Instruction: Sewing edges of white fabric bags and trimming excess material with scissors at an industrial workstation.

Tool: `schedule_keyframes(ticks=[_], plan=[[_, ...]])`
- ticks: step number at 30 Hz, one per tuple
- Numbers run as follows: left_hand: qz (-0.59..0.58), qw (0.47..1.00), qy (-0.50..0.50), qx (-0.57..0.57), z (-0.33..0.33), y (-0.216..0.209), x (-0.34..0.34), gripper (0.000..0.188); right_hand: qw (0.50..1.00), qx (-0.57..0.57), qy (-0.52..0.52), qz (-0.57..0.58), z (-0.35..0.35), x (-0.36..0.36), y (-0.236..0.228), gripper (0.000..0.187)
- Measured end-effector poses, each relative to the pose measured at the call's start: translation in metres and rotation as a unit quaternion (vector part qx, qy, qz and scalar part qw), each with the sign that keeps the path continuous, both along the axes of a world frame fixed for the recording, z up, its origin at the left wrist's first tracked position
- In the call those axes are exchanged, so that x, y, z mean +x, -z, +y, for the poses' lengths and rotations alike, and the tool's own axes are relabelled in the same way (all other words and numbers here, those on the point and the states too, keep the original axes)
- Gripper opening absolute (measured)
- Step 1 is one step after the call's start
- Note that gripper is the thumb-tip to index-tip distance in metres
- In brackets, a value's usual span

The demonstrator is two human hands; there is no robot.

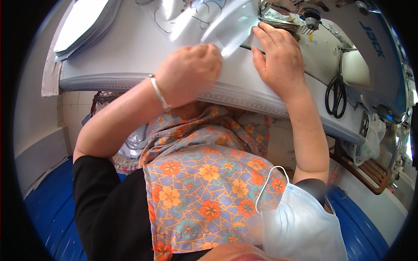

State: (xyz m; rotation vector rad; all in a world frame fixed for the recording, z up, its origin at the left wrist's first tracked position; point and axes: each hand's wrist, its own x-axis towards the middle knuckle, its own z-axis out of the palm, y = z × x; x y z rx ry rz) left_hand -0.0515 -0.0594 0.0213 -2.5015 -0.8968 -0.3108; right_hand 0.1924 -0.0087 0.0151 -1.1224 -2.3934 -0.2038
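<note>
The bag (371, 140) showed unclear contents. The blurred left hand (191, 71) curled by the sheet (230, 28), grip unclear; the right hand (281, 58) lay open.

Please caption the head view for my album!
Blurred left hand at white material, right hand by a sewing machine, black-handled scissors nearby.

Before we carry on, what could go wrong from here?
The right hand is close to the blue-and-white sewing machine and might be hurt if the machine runs. The translucent white sheet at the left hand could crease. The black-handled scissors lie near the edge of the white tabletop and might get knocked off.
</note>
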Motion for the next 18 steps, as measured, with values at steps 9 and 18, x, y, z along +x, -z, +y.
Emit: schedule_keyframes(ticks=[9, 18], plan=[[-0.126, 0.984, 0.056, -0.115, 0.006, 0.001, 0.035, 0.021, 0.999, 0.021, -0.012, 0.031, 0.000, 0.003, -0.001, 0.025], [-0.178, 0.972, 0.041, -0.150, 0.050, -0.002, 0.030, 0.018, 0.999, 0.040, -0.010, 0.036, 0.003, 0.004, 0.003, 0.024]])
